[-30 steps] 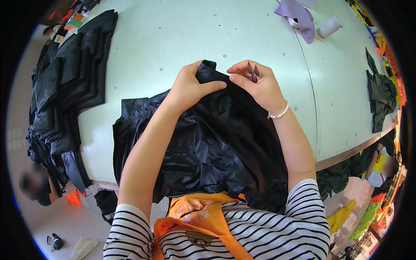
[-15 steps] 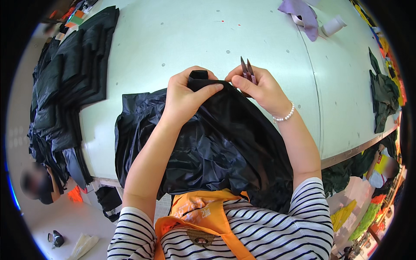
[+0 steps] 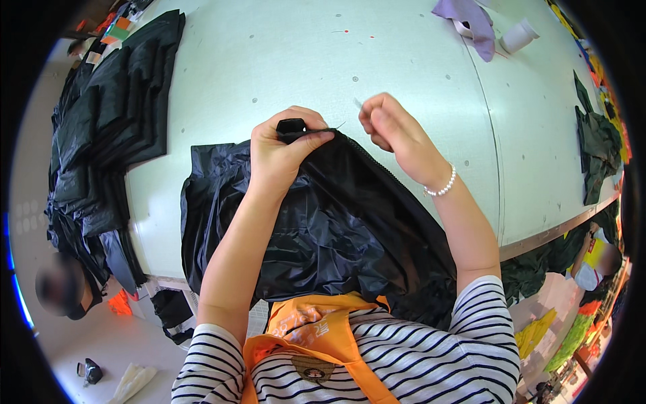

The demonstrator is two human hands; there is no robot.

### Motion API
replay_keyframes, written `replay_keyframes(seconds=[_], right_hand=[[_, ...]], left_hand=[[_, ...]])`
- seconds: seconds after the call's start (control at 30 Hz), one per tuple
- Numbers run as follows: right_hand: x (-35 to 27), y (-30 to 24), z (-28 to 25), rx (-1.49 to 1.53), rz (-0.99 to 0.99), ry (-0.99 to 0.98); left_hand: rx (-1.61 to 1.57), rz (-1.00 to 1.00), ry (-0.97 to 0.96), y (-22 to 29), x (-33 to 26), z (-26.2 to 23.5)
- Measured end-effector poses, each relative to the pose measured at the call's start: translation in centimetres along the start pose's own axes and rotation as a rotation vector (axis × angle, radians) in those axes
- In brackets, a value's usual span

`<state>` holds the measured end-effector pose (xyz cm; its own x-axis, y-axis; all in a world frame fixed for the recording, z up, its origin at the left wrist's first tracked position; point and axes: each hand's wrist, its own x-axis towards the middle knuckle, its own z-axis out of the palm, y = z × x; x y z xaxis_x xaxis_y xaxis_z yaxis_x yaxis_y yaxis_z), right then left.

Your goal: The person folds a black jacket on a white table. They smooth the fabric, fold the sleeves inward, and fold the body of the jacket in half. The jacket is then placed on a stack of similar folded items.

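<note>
A shiny black garment [image 3: 316,215] with a zipper-like toothed edge [image 3: 383,168] lies over the table's near edge and against my front. My left hand [image 3: 279,151] is closed on its upper edge, thumb on top, with a folded black strip standing up beside the fingers. A short thin thread [image 3: 341,124] sticks out past my thumb tip. My right hand [image 3: 398,135], wearing a pearl bracelet, is closed to the right of that thread, apart from the cloth. A pale, blurred tip of the thread snips [image 3: 357,102] shows at its fingertips; the rest is hidden.
Folded black garments [image 3: 114,101] are piled on the left of the pale table [image 3: 222,74]. A purple cloth [image 3: 474,27] and a white cup [image 3: 518,36] stand at the far right. Dark cloth [image 3: 597,145] lies at the right edge. Other people are at both sides.
My left hand has shifted slightly left with the garment edge. My right hand has come away from the cloth and turned, so the snips' dark blades no longer show upright.
</note>
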<state>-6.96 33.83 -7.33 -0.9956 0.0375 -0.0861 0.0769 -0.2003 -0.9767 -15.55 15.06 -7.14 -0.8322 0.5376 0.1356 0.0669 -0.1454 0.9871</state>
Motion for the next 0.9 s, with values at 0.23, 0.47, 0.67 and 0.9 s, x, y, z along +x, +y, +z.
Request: replay_keyframes(seconds=[0.23, 0.47, 0.67, 0.9], right_hand=[[-0.5, 0.8, 1.2, -0.15, -0.148, -0.01], [0.3, 0.6, 1.9, -0.124, -0.191, -0.003], [0.4, 0.9, 2.1, -0.111, -0.21, -0.005], [0.4, 0.9, 2.5, -0.088, -0.203, 0.014]], left_hand=[[-0.072, -0.036, 0.083, -0.7, -0.2, 0.5], [-0.086, -0.04, 0.088, -0.5, -0.1, 0.6], [-0.114, -0.035, 0.094, -0.7, -0.2, 0.6], [-0.14, -0.036, 0.107, -0.8, -0.2, 0.5]])
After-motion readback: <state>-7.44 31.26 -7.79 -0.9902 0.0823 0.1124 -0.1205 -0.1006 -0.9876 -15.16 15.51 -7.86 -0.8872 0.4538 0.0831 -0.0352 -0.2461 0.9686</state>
